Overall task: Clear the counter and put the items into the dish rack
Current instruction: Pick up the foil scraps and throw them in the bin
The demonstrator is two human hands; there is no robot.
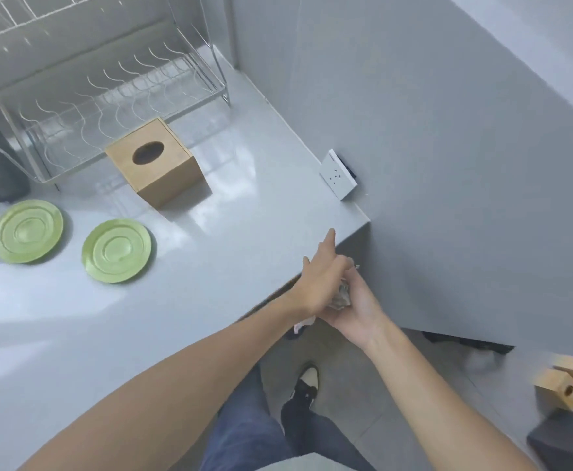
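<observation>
Left hand (322,280) and right hand (353,311) together at the counter (244,266) corner, cupping crumpled scraps (341,295), grip partly hidden; best kept pinched shut, then on to the two green plates (117,252) near that corner, rack (108,96) beyond.

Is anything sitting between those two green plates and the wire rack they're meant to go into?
Partly. The wooden tissue box stands right at the dish rack's front edge, on the near green plate's path. The far green plate has bare counter before the rack.
</observation>
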